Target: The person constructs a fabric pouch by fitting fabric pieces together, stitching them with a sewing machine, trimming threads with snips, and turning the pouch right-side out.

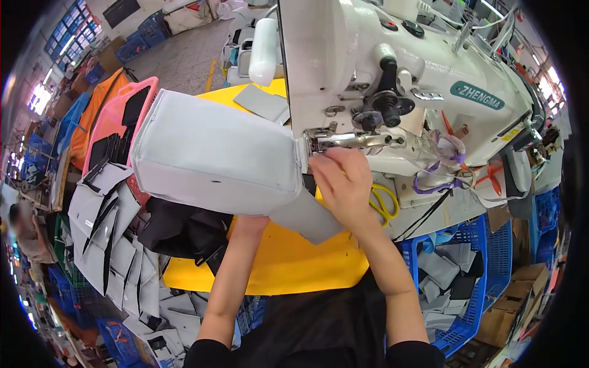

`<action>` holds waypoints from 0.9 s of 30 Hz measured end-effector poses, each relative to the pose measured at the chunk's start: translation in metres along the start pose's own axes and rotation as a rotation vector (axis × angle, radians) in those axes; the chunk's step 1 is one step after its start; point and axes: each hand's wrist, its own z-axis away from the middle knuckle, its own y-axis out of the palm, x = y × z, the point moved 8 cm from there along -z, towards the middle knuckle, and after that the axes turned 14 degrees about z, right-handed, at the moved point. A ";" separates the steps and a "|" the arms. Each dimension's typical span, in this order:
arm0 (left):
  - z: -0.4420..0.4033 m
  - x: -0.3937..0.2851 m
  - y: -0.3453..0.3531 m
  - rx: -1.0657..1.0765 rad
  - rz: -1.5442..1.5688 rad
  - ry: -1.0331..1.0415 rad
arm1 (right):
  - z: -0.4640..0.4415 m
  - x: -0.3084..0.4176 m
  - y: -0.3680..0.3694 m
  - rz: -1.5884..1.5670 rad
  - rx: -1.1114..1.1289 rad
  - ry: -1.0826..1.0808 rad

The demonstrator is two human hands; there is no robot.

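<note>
A light grey box-shaped piece [215,147] lies across the yellow table surface [294,260], its right end at the needle area of the white sewing machine [429,73]. Beneath this piece goes my left hand [251,224]; only the part by the wrist shows, and its fingers are hidden. My right hand [343,184] is at the right end of the piece, beside the presser foot, with fingers bent together; what they hold, if anything, is too small to make out. A grey flap [310,218] hangs below the piece, between my hands.
Yellow-handled scissors [385,202] lie right of my right hand. Blue baskets [481,270] with grey pieces stand at the lower right. On the left are a pink basket [101,126], stacked grey panels [101,227] and black material [181,230]. Another person [30,236] is at the far left.
</note>
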 end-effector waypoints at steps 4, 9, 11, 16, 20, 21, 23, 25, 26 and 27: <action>-0.004 0.007 -0.029 -0.090 0.010 -0.054 | 0.014 -0.017 -0.002 -0.136 -0.117 0.027; -0.016 0.014 -0.027 0.024 0.066 -0.091 | 0.019 -0.027 -0.001 -0.208 -0.100 0.055; -0.027 0.018 -0.030 0.067 -0.152 -0.066 | 0.019 -0.027 0.000 -0.210 -0.095 0.049; -0.037 0.024 -0.023 -0.054 0.022 -0.054 | 0.018 -0.028 0.001 -0.231 -0.062 0.048; -0.040 0.025 -0.026 -0.022 0.201 -0.078 | 0.017 -0.029 0.002 -0.239 -0.043 0.043; -0.043 0.026 -0.027 -0.011 0.311 -0.106 | 0.017 -0.029 0.002 -0.242 -0.046 0.053; -0.050 0.027 -0.024 0.009 0.491 -0.132 | 0.016 -0.026 0.001 -0.245 -0.026 0.042; -0.059 0.023 -0.008 0.030 0.379 -0.119 | 0.016 -0.025 -0.001 -0.278 0.005 0.101; -0.064 0.018 0.005 0.041 0.197 -0.105 | 0.016 -0.028 -0.004 -0.292 0.018 0.129; -0.066 0.016 0.011 0.048 0.012 -0.090 | 0.016 -0.027 -0.011 -0.291 0.032 0.106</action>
